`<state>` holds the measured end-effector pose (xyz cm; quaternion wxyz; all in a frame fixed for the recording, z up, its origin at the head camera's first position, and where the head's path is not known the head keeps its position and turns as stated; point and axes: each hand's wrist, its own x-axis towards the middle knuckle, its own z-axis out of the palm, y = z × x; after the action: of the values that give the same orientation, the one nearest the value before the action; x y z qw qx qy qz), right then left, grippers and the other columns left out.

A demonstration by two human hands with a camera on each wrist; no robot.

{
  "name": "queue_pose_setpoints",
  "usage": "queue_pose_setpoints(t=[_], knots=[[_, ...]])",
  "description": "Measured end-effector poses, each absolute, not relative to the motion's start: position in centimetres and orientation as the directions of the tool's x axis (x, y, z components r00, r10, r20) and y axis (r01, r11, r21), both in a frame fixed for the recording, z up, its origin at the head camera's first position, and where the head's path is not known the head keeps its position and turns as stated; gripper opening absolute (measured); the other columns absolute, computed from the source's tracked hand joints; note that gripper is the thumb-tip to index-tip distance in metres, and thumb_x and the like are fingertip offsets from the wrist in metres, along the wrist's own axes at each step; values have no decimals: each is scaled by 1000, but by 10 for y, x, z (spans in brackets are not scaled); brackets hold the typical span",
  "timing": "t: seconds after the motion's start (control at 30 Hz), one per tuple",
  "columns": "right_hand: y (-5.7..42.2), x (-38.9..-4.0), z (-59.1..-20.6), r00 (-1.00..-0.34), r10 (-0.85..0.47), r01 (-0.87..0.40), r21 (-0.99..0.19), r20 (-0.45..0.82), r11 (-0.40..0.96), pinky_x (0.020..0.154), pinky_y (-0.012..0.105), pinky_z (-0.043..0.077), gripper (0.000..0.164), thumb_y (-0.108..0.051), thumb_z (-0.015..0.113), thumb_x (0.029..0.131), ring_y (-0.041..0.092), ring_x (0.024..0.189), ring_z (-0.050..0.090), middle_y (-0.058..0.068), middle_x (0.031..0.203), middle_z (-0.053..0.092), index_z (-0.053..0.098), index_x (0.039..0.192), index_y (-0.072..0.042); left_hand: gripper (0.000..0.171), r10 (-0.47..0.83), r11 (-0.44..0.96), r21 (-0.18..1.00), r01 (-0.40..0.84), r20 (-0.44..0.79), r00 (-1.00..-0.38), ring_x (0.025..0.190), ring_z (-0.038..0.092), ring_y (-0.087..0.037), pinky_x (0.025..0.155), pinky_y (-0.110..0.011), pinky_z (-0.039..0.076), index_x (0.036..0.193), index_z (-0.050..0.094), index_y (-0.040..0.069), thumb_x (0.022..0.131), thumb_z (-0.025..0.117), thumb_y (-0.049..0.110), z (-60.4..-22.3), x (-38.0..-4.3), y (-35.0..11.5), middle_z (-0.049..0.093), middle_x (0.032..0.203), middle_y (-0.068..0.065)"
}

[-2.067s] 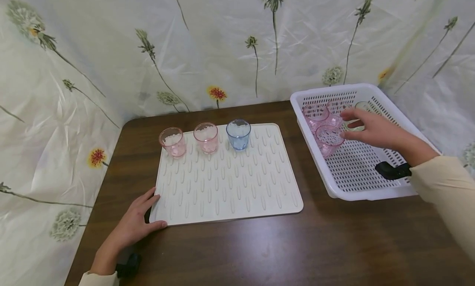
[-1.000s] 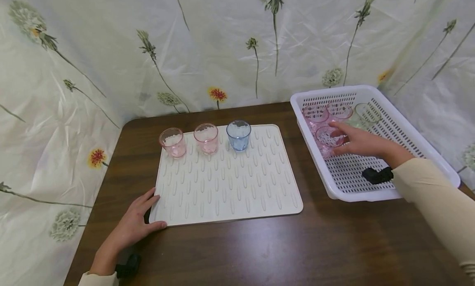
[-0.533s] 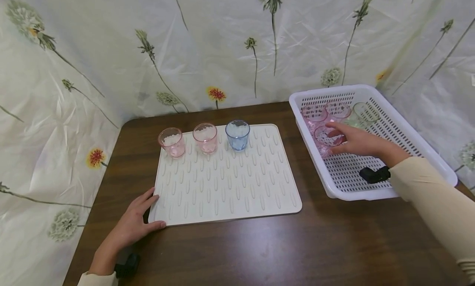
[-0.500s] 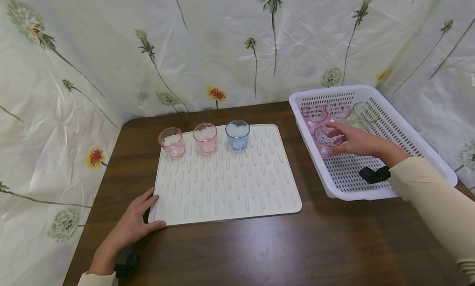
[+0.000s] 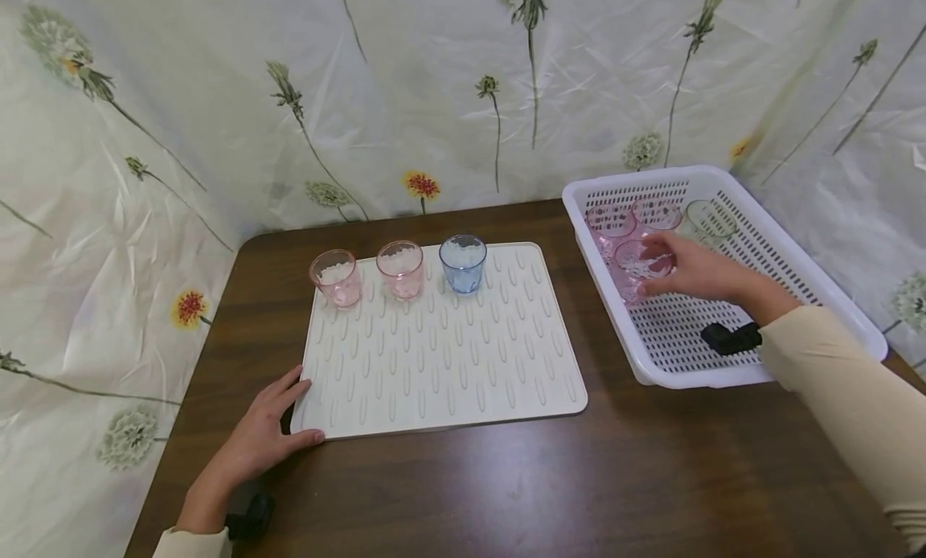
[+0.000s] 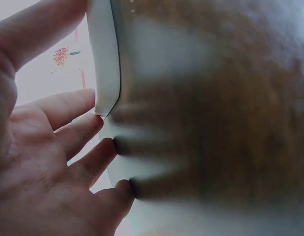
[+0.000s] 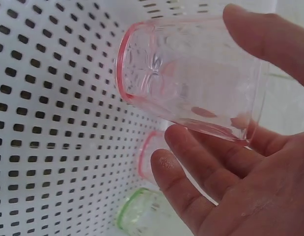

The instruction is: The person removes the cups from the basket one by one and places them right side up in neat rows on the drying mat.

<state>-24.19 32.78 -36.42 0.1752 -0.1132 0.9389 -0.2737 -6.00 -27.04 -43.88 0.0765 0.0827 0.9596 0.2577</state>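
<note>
My right hand (image 5: 698, 275) reaches into the white plastic basket (image 5: 712, 379) and grips a clear pink glass (image 7: 191, 83). In the right wrist view the thumb lies along one side of it and the fingers along the other. Two more pink glasses (image 5: 611, 222) and a green glass (image 5: 711, 222) stand behind it in the basket. At the front left corner of the white ridged mat (image 5: 448, 357), my left hand (image 5: 256, 439) rests with fingers spread, thumb on the front edge and fingertips on the left edge.
Along the mat's back edge stand two pink glasses (image 5: 400, 272) and a blue glass (image 5: 464, 267) in a row. Brown wooden table (image 5: 463, 494) lies around the mat and basket. A flowered curtain (image 5: 427, 100) hangs behind.
My right hand has moved left and down to the front pink glass, and its fingers have drawn in around it. That glass has shifted slightly. The left hand has stayed put.
</note>
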Motion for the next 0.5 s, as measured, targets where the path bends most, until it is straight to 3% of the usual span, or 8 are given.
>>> queue_pose_setpoints(t=[0.2, 0.5], knots=[[332, -240, -347, -934, -263, -63, -615, -241, 786, 104, 68, 39, 91, -28, 74, 88, 50, 137, 38, 29, 151, 35, 14, 151, -1, 83, 192, 854, 510, 106, -119, -974, 140, 33, -50, 108, -68, 35, 141, 50, -4, 77, 84, 36, -439, -61, -270, 34, 157, -26], [326, -235, -322, -980, -190, -100, -671, -62, 735, 103, 70, 39, 92, -35, 70, 92, 47, 136, 40, 27, 153, 38, 12, 158, -11, 83, 189, 853, 513, 96, -130, -973, 140, 32, -49, 108, -68, 34, 142, 49, -4, 78, 84, 36, -440, -61, -271, 33, 158, -25]])
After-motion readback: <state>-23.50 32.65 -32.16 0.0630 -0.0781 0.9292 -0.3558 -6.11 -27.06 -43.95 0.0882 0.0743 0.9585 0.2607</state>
